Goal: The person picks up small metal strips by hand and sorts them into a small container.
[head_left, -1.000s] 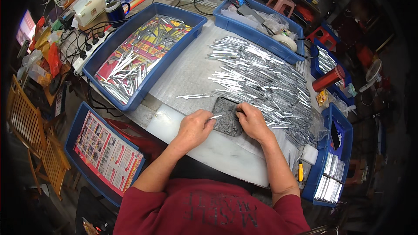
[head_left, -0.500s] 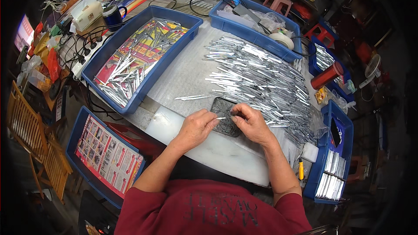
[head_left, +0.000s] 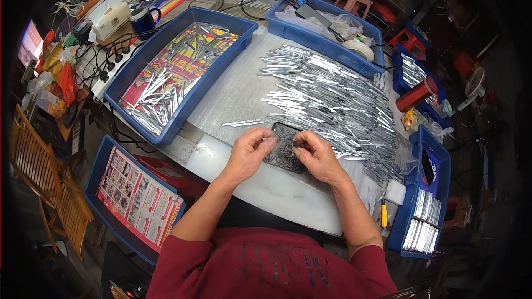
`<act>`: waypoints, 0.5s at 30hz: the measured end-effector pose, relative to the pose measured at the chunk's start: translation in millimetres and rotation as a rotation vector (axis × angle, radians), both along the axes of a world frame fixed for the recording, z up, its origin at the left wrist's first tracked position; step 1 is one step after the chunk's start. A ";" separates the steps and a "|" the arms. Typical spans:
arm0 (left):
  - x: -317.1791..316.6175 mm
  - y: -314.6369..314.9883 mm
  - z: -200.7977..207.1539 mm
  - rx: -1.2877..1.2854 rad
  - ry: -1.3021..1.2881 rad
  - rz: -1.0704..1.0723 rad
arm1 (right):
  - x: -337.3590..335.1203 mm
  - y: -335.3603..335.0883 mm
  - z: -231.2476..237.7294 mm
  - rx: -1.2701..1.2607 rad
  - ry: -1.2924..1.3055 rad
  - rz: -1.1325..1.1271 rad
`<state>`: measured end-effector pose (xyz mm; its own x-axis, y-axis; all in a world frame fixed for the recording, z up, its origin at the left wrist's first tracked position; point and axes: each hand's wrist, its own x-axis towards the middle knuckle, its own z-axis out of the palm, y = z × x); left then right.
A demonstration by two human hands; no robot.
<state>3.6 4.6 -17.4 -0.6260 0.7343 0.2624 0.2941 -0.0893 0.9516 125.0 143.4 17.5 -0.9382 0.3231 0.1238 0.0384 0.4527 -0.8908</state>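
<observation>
A small black tray (head_left: 285, 163) of thin dark metal pins or similar small parts lies in front of me, between my hands. Over its left edge is my left hand (head_left: 247, 154), its fingers curled in a slightly blurred pinch; no piece shows clearly in it. On the tray's right side, the thumb and fingers of my right hand (head_left: 318, 159) are pressed together; what they hold, if anything, is too small to name. Beyond the hands spreads a wide heap of slim silver metal strips (head_left: 327, 99). Several similar strips (head_left: 244, 123) lie apart, left of the tray.
A blue bin (head_left: 180, 119) with loose strips stands at left, another blue bin (head_left: 327, 39) with bags and cables at the back. To the right are a yellow-handled screwdriver (head_left: 383, 214) and a blue bin (head_left: 410, 232) of stacked strips. A red cylinder (head_left: 415, 94) lies beyond.
My left hand has drawn back slightly left and up, and the small silvery piece at its fingertips no longer shows. My right hand stays nearly in place, still pinched.
</observation>
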 end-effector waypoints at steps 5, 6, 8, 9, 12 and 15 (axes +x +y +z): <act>-2.4 -0.6 10.8 0.182 -0.638 -0.078 | 0.1 -2.9 -0.1 0.026 0.032 -0.018; -2.4 -0.8 10.5 0.181 -0.638 -0.078 | 0.3 -2.7 -0.6 0.025 0.031 -0.017; -2.0 -1.5 10.3 0.204 -0.721 -0.050 | 0.8 -2.1 -2.1 0.007 0.031 -0.015; -2.3 -2.0 10.4 0.203 -0.721 -0.051 | 1.1 -1.6 -3.6 0.007 0.031 -0.015; -3.7 -3.1 9.4 0.228 -0.776 -0.057 | 3.1 -0.3 -7.1 -0.106 0.017 -0.023; -5.5 -4.4 8.2 0.231 -0.840 -0.040 | 4.1 -1.9 -5.5 -0.151 0.040 -0.022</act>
